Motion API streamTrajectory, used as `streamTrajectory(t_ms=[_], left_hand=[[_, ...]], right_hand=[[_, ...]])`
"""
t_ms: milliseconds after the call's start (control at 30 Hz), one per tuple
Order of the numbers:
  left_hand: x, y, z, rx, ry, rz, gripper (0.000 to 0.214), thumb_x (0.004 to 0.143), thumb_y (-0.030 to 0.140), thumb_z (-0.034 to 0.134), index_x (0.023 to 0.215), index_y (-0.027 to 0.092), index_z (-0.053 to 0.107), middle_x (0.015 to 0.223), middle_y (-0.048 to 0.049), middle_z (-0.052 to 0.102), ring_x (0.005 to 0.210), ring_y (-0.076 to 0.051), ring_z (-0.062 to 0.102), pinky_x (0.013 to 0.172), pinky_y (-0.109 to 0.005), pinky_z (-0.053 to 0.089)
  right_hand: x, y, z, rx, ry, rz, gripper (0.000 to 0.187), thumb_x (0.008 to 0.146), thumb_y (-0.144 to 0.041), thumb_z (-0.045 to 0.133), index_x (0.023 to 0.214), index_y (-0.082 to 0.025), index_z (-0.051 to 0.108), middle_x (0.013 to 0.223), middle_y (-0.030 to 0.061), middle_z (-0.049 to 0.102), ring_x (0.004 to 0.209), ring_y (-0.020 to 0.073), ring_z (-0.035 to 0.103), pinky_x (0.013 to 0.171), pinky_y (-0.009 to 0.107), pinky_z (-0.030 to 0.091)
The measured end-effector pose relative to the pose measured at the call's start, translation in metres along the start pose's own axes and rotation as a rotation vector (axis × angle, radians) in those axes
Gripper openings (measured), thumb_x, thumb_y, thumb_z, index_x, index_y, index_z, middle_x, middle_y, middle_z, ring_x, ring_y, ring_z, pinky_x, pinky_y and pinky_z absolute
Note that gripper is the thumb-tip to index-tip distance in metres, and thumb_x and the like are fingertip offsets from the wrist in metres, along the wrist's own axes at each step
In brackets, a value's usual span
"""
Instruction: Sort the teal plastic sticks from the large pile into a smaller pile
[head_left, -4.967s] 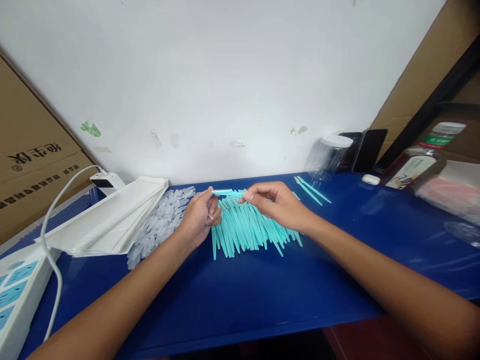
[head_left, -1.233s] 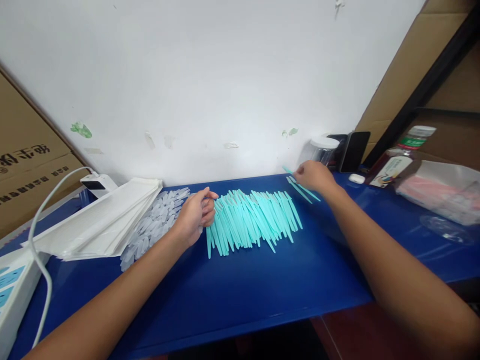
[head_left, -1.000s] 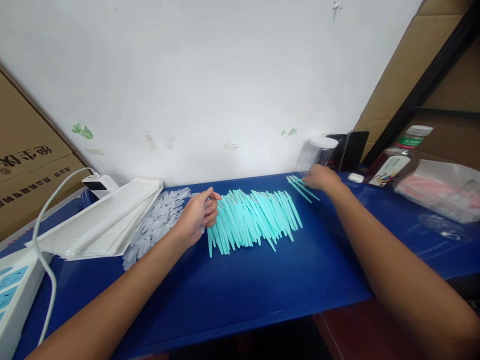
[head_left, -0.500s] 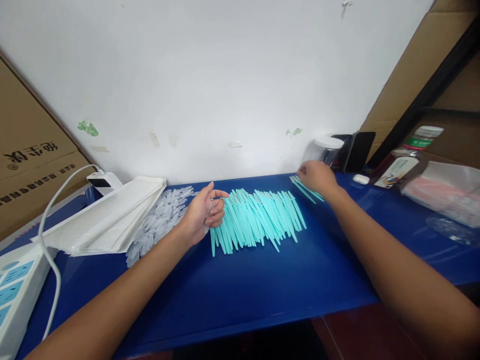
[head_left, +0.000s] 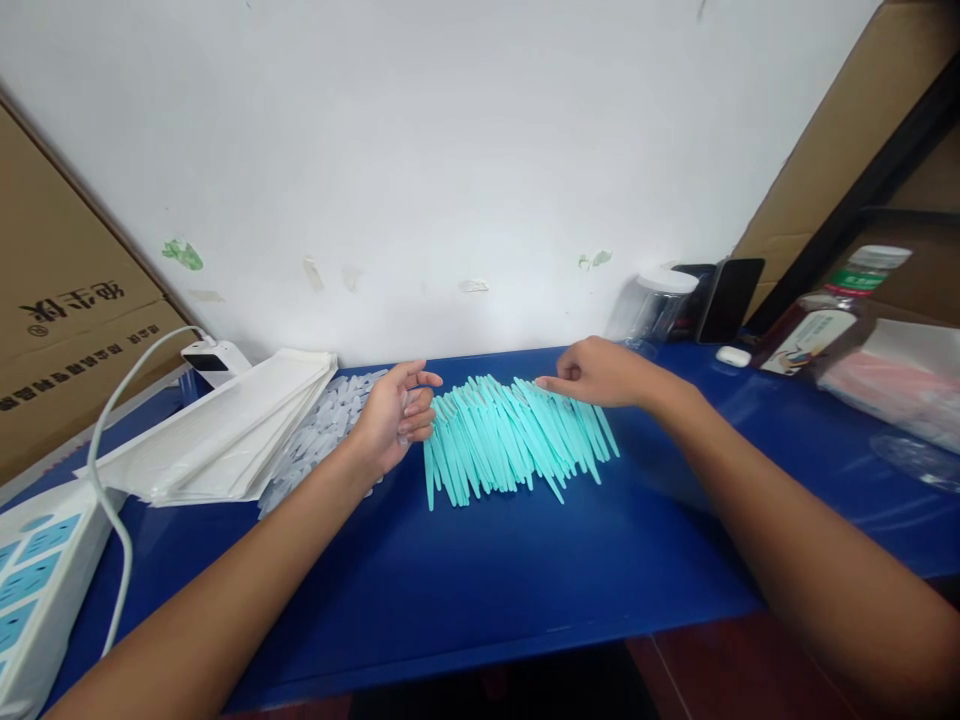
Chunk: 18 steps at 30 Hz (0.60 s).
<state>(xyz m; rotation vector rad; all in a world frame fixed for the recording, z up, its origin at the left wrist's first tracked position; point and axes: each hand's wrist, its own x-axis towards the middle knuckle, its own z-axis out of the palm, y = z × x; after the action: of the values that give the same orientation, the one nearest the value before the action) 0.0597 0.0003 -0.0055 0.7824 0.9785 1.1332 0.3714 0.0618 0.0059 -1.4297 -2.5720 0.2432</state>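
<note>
A fanned pile of teal plastic sticks [head_left: 517,435] lies on the blue table [head_left: 525,570]. My left hand [head_left: 391,422] rests at the pile's left end, palm turned right. Its fingers are curled round a small clear plastic cap. Beside it lies a heap of clear caps [head_left: 319,430]. My right hand [head_left: 600,373] hovers over the far right part of the pile. Its thumb and forefinger are pinched together at the upper end of one teal stick. The few sticks laid aside at the back right are hidden behind this hand.
A stack of white paper bags [head_left: 225,440] lies at the left, with a white power strip [head_left: 37,580] and its cable [head_left: 112,420] nearer me. A cardboard box [head_left: 67,330] leans at the far left. At the back right stand a clear jar [head_left: 652,310], a phone [head_left: 727,298], a bottle [head_left: 825,325] and a plastic bag [head_left: 892,385].
My right hand has come back left from the few laid-aside sticks at the back right to the top of the pile. My left hand stayed at the pile's left end.
</note>
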Motion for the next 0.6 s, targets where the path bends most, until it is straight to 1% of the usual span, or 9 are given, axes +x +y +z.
streamTrajectory(t_ms=[67, 100, 167, 233, 267, 333, 433, 600], left_hand=[[0.001, 0.000, 0.000, -0.034, 0.048, -0.011, 0.024, 0.096, 0.032, 0.058, 0.079, 0.016, 0.062, 0.048, 0.0094, 0.030, 0.033, -0.006, 0.019, 0.031, -0.018, 0.017], [0.002, -0.001, 0.000, -0.047, 0.067, -0.014, 0.022, 0.095, 0.030, 0.059, 0.077, 0.016, 0.061, 0.048, 0.0094, 0.030, 0.033, -0.005, 0.019, 0.031, -0.017, 0.016], [0.003, -0.001, 0.000, -0.059, 0.097, -0.018, 0.020, 0.092, 0.025, 0.061, 0.075, 0.016, 0.058, 0.048, 0.0096, 0.029, 0.034, -0.005, 0.020, 0.030, -0.016, 0.016], [0.003, -0.001, 0.000, -0.057, 0.118, -0.019, 0.019, 0.091, 0.022, 0.062, 0.073, 0.017, 0.057, 0.048, 0.0096, 0.029, 0.034, -0.005, 0.021, 0.029, -0.016, 0.016], [0.004, -0.001, 0.000, -0.054, 0.128, -0.021, 0.019, 0.091, 0.020, 0.061, 0.073, 0.017, 0.056, 0.048, 0.0096, 0.028, 0.034, -0.005, 0.022, 0.028, -0.016, 0.016], [0.004, 0.000, 0.001, -0.053, 0.143, -0.026, 0.019, 0.091, 0.019, 0.061, 0.073, 0.017, 0.056, 0.048, 0.0095, 0.029, 0.034, -0.006, 0.023, 0.028, -0.016, 0.016], [0.003, 0.001, 0.001, -0.052, 0.142, -0.037, 0.020, 0.092, 0.020, 0.060, 0.073, 0.017, 0.056, 0.048, 0.0092, 0.030, 0.033, -0.006, 0.025, 0.027, -0.016, 0.015], [0.002, 0.002, 0.002, -0.052, 0.103, -0.048, 0.025, 0.096, 0.023, 0.056, 0.072, 0.017, 0.056, 0.045, 0.0094, 0.030, 0.030, -0.005, 0.022, 0.027, -0.017, 0.013]], right_hand=[[-0.003, 0.002, -0.006, -0.064, -0.064, 0.096, 0.071, 0.097, -0.070, 0.058, 0.050, -0.023, 0.036, 0.047, -0.0005, 0.040, 0.044, 0.0113, 0.028, 0.053, 0.034, 0.025], [-0.004, 0.003, -0.010, -0.074, -0.110, 0.148, 0.073, 0.096, -0.075, 0.056, 0.048, -0.023, 0.038, 0.046, 0.0009, 0.043, 0.043, 0.0117, 0.032, 0.053, 0.034, 0.027], [-0.008, 0.003, -0.016, -0.038, -0.236, 0.239, 0.076, 0.094, -0.082, 0.052, 0.048, -0.022, 0.048, 0.048, 0.0054, 0.053, 0.043, 0.0148, 0.045, 0.056, 0.035, 0.037], [-0.010, -0.001, -0.019, 0.013, -0.368, 0.305, 0.080, 0.092, -0.087, 0.050, 0.051, -0.019, 0.059, 0.053, 0.0102, 0.062, 0.050, 0.0199, 0.060, 0.066, 0.037, 0.048], [-0.011, -0.003, -0.020, 0.027, -0.425, 0.329, 0.081, 0.090, -0.088, 0.050, 0.052, -0.018, 0.062, 0.055, 0.0118, 0.065, 0.053, 0.0219, 0.064, 0.071, 0.038, 0.051], [-0.013, -0.009, -0.021, 0.027, -0.510, 0.363, 0.081, 0.087, -0.089, 0.054, 0.052, -0.017, 0.064, 0.056, 0.0134, 0.066, 0.059, 0.0245, 0.068, 0.078, 0.040, 0.054], [-0.014, -0.012, -0.020, 0.019, -0.576, 0.401, 0.077, 0.086, -0.086, 0.059, 0.053, -0.017, 0.064, 0.058, 0.0145, 0.068, 0.063, 0.0267, 0.071, 0.082, 0.041, 0.055], [-0.013, 0.000, -0.020, 0.048, -0.594, 0.445, 0.073, 0.088, -0.083, 0.061, 0.061, -0.015, 0.067, 0.064, 0.0144, 0.071, 0.064, 0.0262, 0.072, 0.078, 0.040, 0.056]])
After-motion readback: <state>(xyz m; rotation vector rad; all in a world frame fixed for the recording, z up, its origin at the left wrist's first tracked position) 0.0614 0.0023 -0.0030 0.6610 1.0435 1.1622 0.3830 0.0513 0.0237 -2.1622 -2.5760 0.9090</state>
